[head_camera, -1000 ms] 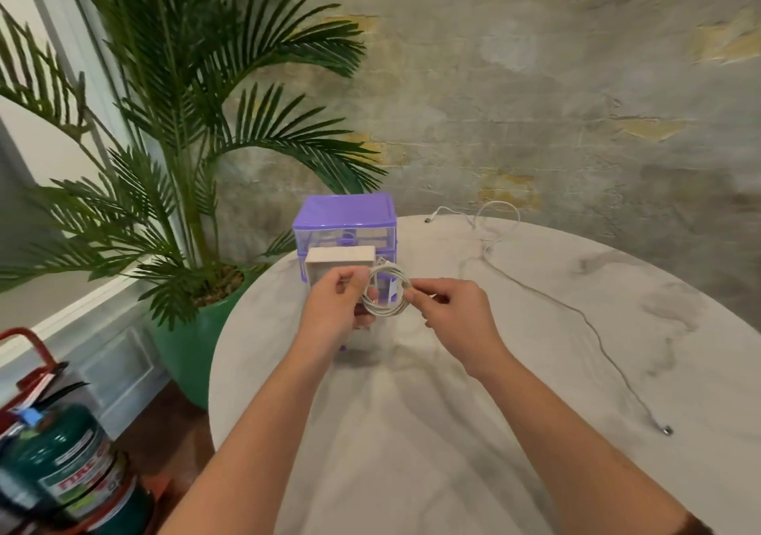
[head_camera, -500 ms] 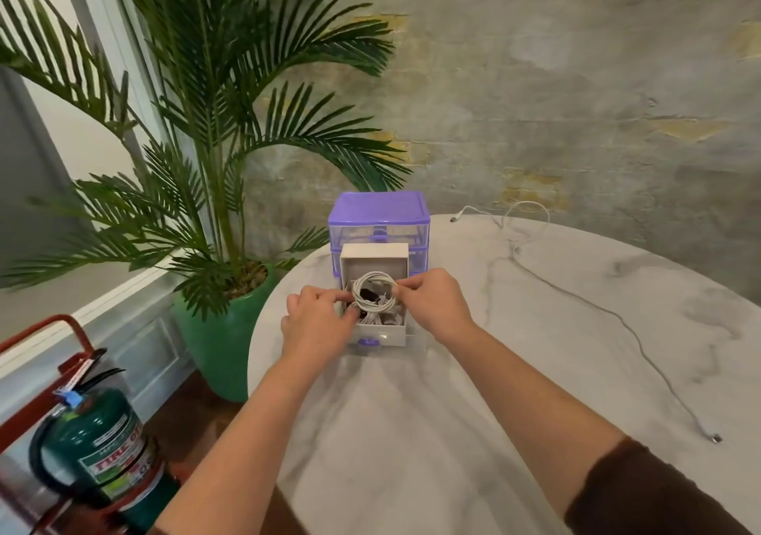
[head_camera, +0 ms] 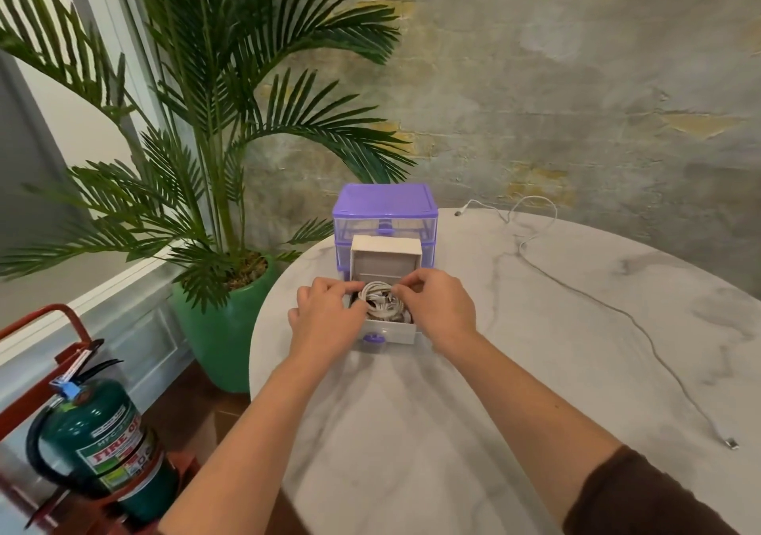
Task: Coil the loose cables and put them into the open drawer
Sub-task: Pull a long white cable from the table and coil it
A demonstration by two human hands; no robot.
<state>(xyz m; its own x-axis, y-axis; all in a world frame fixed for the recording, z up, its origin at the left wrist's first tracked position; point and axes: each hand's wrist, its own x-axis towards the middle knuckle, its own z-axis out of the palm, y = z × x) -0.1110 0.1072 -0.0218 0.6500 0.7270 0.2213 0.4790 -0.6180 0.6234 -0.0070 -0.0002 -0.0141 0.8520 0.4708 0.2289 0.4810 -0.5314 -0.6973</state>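
Coil [head_camera: 381,302], held above the table a second ago, now sits in the drawer [head_camera: 393,333]. My left hand [head_camera: 327,318] and right hand [head_camera: 438,308] still pinch it; one cable [head_camera: 593,300] remains loose.

Desk [head_camera: 473,431]: smooth, marble-patterned, faint sheen
Drawer unit [head_camera: 385,215]: purple and clear plastic, glossy
Open drawer [head_camera: 389,333]: white plastic
Loose cable [head_camera: 642,324]: white, smooth, metal tip
Wall [head_camera: 576,81]: rough, matt plaster

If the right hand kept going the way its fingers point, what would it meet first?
The right hand points left and slightly down into the open drawer, so it would probably first press the coiled white cable, then the left hand.
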